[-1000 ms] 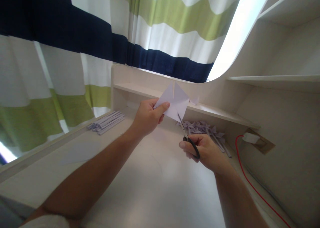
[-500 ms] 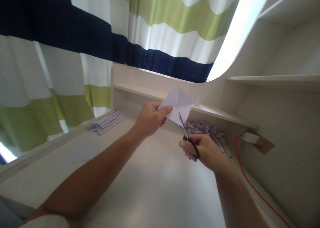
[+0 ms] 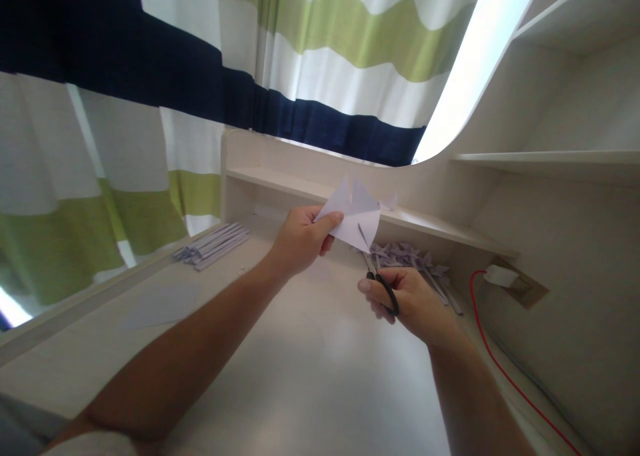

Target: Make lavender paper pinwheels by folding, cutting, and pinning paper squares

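My left hand (image 3: 309,236) pinches a white sheet of paper (image 3: 353,209) by its left side, thumb on top, and holds it above the desk. A narrow slit splits the paper's top edge into two points. My right hand (image 3: 400,296) is closed round black-handled scissors (image 3: 383,286), fingers in the loops. Their blades lie at the paper's lower right part, one blade in front of the sheet and the other mostly hidden. The blades are slightly apart.
Rolled white paper sticks (image 3: 213,245) lie at the desk's left back. Crumpled-looking paper pieces on sticks (image 3: 407,256) lie at the right back, under a shelf (image 3: 440,231). A flat sheet (image 3: 163,304) is at left. A red cable (image 3: 493,356) runs from a white plug (image 3: 501,276).
The paper's right corner has been cut, so its right edge now looks shorter and rounder. A small paper piece shows beyond it near the shelf. Both hands have hardly moved.
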Demonstrator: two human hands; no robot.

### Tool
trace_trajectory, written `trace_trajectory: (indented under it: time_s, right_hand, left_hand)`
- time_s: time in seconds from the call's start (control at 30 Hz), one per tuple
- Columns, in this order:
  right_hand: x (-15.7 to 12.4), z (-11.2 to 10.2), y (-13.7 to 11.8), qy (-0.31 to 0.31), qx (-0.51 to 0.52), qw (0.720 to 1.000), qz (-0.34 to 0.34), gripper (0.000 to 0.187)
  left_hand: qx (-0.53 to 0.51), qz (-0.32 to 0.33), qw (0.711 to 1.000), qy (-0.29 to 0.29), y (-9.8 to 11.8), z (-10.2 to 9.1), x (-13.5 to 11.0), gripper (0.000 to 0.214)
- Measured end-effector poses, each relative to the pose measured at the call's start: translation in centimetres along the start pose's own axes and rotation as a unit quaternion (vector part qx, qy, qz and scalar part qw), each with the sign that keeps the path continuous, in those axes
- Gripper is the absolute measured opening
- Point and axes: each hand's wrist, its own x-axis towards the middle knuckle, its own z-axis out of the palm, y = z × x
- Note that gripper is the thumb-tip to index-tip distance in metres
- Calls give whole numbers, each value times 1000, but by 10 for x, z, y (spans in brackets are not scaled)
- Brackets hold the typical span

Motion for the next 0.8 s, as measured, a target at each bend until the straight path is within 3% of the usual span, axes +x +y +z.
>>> trace_trajectory:
  time_s: [0.8]
  right_hand:
    - [1, 0, -3, 17, 7, 1000, 1, 45]
  left_hand:
    - [16, 4, 1000, -14, 4, 4, -4, 48]
